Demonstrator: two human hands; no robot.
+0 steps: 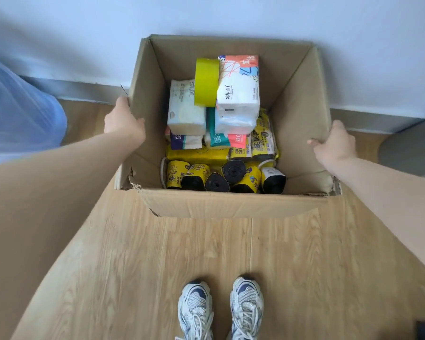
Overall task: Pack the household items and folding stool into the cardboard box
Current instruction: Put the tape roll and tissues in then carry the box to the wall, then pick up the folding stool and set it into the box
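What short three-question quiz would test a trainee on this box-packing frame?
1. True or false: the roll of tape lies flat on the floor outside the cardboard box.
2. Multiple choice: where are the hands? A) both inside the box, on the tissue packs; B) the left hand and the right hand each on a side flap of the box; C) both on the shoes.
3. Which items fill the part of the box nearest the person?

Key
1. False: it stands on edge inside the box, between tissue packs.
2. B.
3. The black bin bag rolls with yellow labels.
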